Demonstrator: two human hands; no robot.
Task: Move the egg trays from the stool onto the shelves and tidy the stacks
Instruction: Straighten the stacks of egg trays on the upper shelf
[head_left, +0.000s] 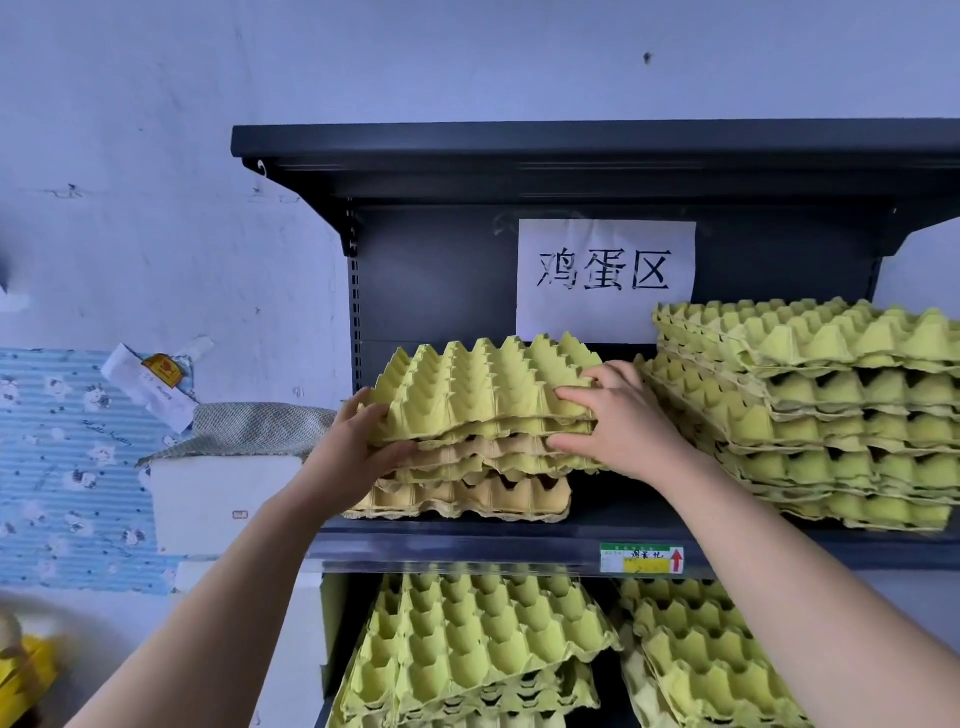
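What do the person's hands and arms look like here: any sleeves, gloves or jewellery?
Both are bare. The left hand and right hand wear no gloves, and no ring shows on the visible fingers. The left forearm and right forearm are uncovered as far as the frame's lower edge, so no sleeve shows. No watch, bracelet or marking is visible on either wrist.

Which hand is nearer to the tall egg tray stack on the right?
Right. The right hand sits beside the tall stack; the left hand grips the short stack at its far edge.
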